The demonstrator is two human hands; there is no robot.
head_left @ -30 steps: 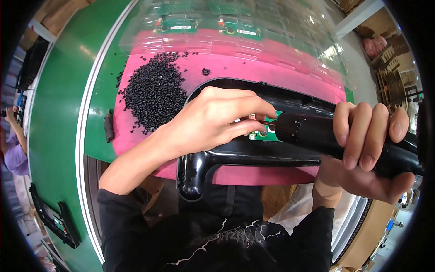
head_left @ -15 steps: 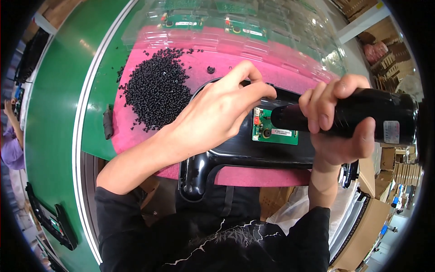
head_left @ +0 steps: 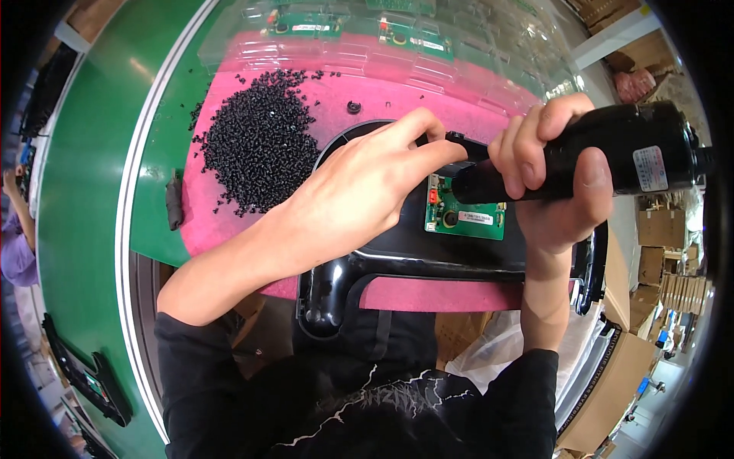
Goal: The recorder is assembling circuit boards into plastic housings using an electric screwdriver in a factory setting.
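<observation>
A: Where does the circuit board [head_left: 459, 222] sit?
B: Inside the black plastic shell [head_left: 428, 260], on the pink mat [head_left: 397, 298]. Taking the board as the clock's centre, the power screwdriver [head_left: 623, 149] comes in from between two and three.
A: And the hands?
B: The right hand [head_left: 558, 168] is wrapped round the screwdriver's body. The left hand [head_left: 367, 180] is between nine and ten, thumb and forefinger nearly meeting by the screwdriver's nose. I can't tell whether they pinch anything.
A: What worries you?
B: The nose overlaps the board's twelve o'clock edge, and I can't see the tip. If it slipped, it could scratch the board or catch those fingertips.
A: Anything else?
B: The loose pile of black screws [head_left: 256, 145], between nine and ten, further out. A knock from the left forearm could scatter some into the shell.
</observation>
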